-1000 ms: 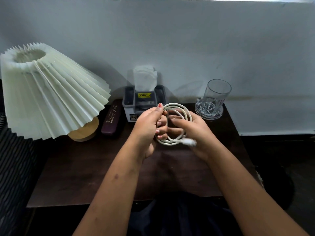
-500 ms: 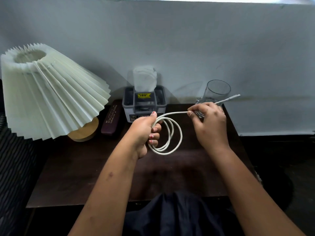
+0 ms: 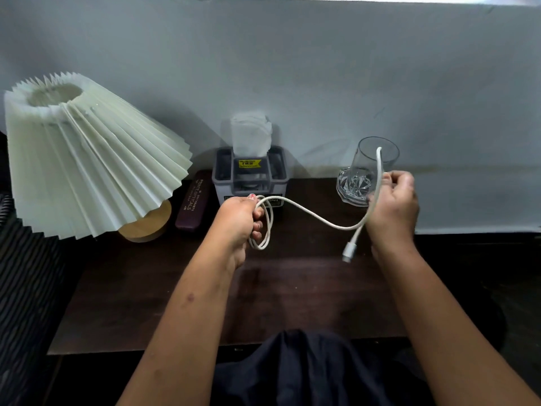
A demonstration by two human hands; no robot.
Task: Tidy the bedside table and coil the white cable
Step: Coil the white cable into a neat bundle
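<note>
The white cable (image 3: 310, 213) stretches between both hands above the dark wooden bedside table (image 3: 146, 288). My left hand (image 3: 238, 222) is closed on a small loop of the cable near the table's middle. My right hand (image 3: 393, 205), further right and in front of the glass, pinches the cable, which bends over above the fingers. The cable's silver plug end (image 3: 347, 253) dangles below the right hand, just above the tabletop.
A pleated cream lamp (image 3: 87, 159) on a wooden base stands at the left. A maroon glasses case (image 3: 191, 205), a grey tissue holder (image 3: 250, 174) and an empty glass (image 3: 366, 174) on a crystal coaster line the back by the wall. Black fabric lies at the table's front edge.
The tight coil held by both hands has been pulled apart. My right hand moved right with the cable, leaving a smaller loop in the left hand, and the plug now hangs down.
</note>
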